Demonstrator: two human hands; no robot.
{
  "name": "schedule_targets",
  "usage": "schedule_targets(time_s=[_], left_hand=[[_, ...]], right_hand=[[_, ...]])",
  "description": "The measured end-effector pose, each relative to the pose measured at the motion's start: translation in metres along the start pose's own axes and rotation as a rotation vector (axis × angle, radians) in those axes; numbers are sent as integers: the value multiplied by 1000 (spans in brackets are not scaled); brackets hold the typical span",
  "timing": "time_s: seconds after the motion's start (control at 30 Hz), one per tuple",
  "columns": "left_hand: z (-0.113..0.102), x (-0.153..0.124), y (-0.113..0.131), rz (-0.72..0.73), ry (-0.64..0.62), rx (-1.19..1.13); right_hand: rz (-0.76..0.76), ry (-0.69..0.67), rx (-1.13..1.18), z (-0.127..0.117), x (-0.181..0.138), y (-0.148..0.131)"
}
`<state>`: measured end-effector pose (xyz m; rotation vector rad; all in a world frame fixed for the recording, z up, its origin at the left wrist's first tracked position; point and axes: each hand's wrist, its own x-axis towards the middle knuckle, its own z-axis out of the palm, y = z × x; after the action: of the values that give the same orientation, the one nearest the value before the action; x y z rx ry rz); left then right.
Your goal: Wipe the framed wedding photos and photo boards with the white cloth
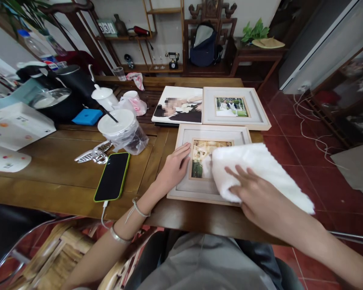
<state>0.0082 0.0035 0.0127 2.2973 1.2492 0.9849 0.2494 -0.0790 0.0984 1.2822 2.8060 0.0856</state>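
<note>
The right hand [254, 191] presses on a white cloth [269, 165], fingers spread (whether its grip also pinches the fabric, I cannot tell). The cloth covers the right part of a picture frame [204, 186] near the front edge of the counter [151, 177]; the left hand [174, 171] rests unclenched on the frame's left side. The step looks like wiping; the next move seems to call for a steadied frame and light, even pressure. Just beyond lie a second frame [230, 120] and a photo print [181, 110].

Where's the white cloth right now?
Head view, right of centre: the white cloth is under the right hand, covering the right part of the framed photo nearest the person.
</note>
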Motion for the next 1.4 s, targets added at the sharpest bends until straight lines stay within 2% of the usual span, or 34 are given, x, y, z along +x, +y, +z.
schedule_targets(time_s=[0.13,0.23,0.4,0.6,0.77,0.9,1.1,1.2,1.27,1.4], left_hand=[[0,0,0,-6,-11,1],[-1,0,-1,-6,-16,2],[-1,0,-1,14,-17,-8],[-1,1,-1,20,-20,2],[-1,1,-2,26,-11,-2],[0,1,-2,26,0,-3],[0,1,0,8,-20,12],[0,0,0,4,-20,18],[0,0,0,6,-19,18],[0,-1,-1,11,-21,17]], right_hand=[[-71,90,73,-13,-22,-26],[-24,88,126,-5,-17,-25],[105,97,87,21,11,15],[210,129,23,26,49,74],[225,155,-10,29,77,90],[164,102,-27,27,71,69],[14,-72,20,11,20,12],[-22,-55,31,4,-5,-7],[-58,1,68,0,-16,-15],[-93,62,220,-7,-22,-22]])
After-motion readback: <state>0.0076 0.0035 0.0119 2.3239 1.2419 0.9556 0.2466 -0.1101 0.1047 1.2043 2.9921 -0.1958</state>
